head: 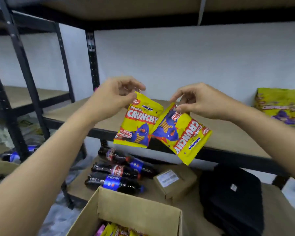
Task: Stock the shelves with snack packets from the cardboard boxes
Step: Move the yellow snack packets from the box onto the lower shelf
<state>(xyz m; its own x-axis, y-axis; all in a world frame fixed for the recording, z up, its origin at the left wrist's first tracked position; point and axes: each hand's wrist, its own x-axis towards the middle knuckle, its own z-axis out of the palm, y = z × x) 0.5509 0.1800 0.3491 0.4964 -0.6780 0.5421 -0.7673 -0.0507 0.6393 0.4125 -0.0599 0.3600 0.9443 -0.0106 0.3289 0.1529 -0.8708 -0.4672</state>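
My left hand (116, 96) pinches the top edge of a yellow Crunchy snack packet (138, 123) that hangs upright in front of the middle shelf (228, 133). My right hand (199, 101) pinches the corner of a second yellow packet (186, 135), which hangs tilted and upside down beside the first. Both packets are in the air, their edges touching. Below me an open cardboard box (134, 212) holds more yellow packets (119, 231). A stack of the same packets (281, 106) lies on the shelf at the far right.
Several cola bottles (119, 174) lie on the lower shelf, beside a small brown carton (175, 182) and a black bag (232, 200). A black metal shelf post (92, 60) stands behind my left hand. Another rack (24, 68) is at the left.
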